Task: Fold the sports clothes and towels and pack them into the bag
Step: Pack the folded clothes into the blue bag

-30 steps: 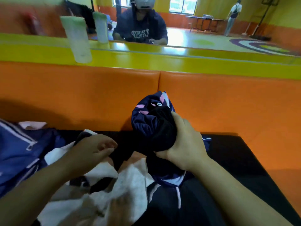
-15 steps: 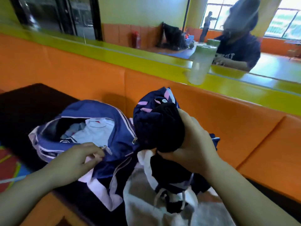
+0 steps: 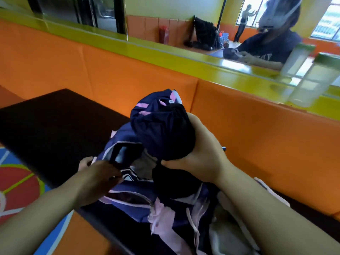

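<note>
I have my right grip [image 3: 202, 153] clamped round the rolled navy garment [image 3: 161, 129], poised just above the bag [image 3: 128, 198] on the tabletop [image 3: 55, 126], while my left grip [image 3: 95, 173] pinches its rim, apparently to hold the mouth open.

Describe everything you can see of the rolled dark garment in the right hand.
The rolled garment is a bunched bundle of soft navy cloth with pink stripes and a small pale tab near its top, and a blacker layer on the side toward the hand. It stands roughly upright, lifted over the open bag. The right hand grips its lower end, fingers curled beneath. The left hand holds the bag's rim and does not touch the garment.
</note>
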